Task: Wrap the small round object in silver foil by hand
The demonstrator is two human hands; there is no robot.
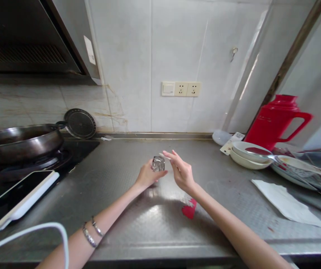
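Observation:
Near the middle of the metal counter, my left hand is closed around a small clear glass. Its shiny, see-through end points up toward me, and my fingers hide its lower part. Just right of the glass is my right hand, its fingers stretched out and slightly apart, with the tips close to the rim. A pale sliver shows by those fingertips; I cannot make out whether it is a separate thing. On the counter beside my right forearm lies a torn red scrap.
A pan sits on the stove at left, with a phone and its white cable before it. At right are stacked bowls, a red thermos, a plate and a white napkin. A range hood overhangs the upper left.

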